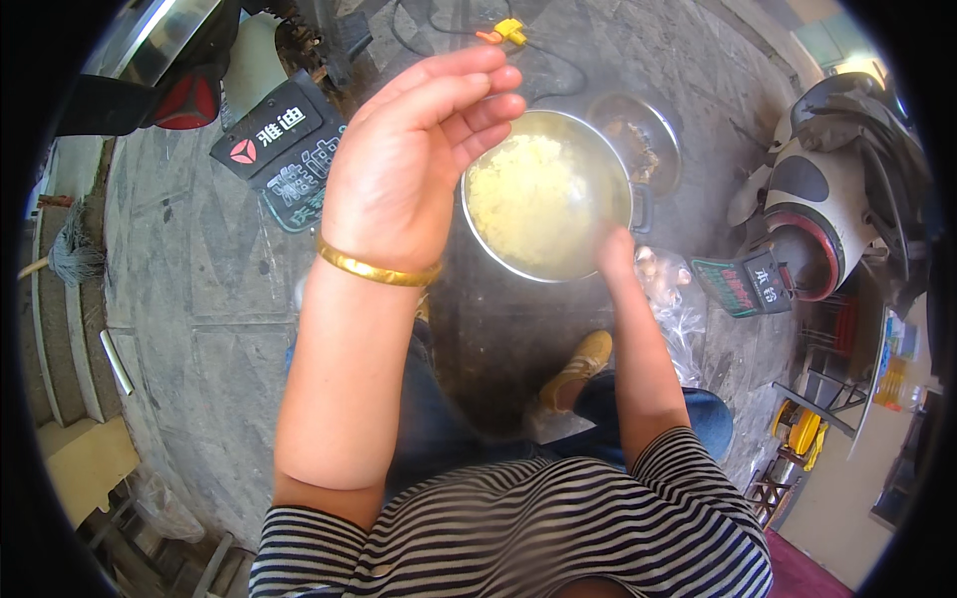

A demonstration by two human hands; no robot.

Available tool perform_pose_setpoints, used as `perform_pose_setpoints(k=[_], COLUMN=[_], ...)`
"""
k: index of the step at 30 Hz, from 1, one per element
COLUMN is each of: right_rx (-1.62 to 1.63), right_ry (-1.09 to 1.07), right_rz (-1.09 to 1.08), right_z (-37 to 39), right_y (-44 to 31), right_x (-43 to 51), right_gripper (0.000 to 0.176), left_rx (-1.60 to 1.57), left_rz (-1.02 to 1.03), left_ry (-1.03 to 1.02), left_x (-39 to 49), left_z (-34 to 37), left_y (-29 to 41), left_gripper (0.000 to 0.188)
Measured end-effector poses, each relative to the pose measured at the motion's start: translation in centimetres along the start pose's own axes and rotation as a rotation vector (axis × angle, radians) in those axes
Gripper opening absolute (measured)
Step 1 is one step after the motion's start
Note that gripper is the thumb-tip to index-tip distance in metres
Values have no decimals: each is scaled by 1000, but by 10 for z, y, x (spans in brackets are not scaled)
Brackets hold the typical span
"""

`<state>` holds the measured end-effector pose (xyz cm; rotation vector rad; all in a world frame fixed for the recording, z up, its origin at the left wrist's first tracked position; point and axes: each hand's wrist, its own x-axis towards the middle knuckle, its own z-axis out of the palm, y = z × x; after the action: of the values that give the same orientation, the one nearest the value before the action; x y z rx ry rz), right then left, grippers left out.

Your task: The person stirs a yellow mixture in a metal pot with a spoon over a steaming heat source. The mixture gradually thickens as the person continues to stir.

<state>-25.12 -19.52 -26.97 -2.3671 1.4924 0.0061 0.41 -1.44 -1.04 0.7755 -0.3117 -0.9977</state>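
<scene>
My left hand (pixel 407 149) is raised close to the camera, its palm turned to the right and its fingers slightly curled with nothing in them. A gold bangle (pixel 381 270) circles that wrist. Beyond the fingers stands a round metal pot (pixel 604 157) with pale yellow food (pixel 523 198) spread in it. Steam hazes the pot. My right hand (pixel 616 250) is at the pot's lower right rim, blurred; whether it grips anything cannot be made out. To the right of the pot lies a clear plastic bag (pixel 677 329) with pale rounded pieces (pixel 654 269) inside.
Behind the pot is a round shallow pan or lid (pixel 669 153) with brown bits. A cable with a yellow connector (pixel 511 31) crosses the floor. Scooters stand at right (pixel 811 179) and upper left (pixel 187 97). A mop (pixel 76 250) rests by the steps (pixel 56 314).
</scene>
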Motion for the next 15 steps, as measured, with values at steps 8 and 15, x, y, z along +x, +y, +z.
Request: perform_pose_setpoints(k=[8, 15], right_rx=[419, 294], right_ry=[-274, -26], right_rz=[-74, 43], right_z=[13, -13], right_y=[-35, -5], right_x=[-19, -1], right_gripper=[34, 32], left_rx=[2, -28], left_rz=[-15, 14], left_ry=[-41, 6], left_x=[-1, -3], left_z=[-1, 2], left_y=[3, 2], left_gripper=[23, 20])
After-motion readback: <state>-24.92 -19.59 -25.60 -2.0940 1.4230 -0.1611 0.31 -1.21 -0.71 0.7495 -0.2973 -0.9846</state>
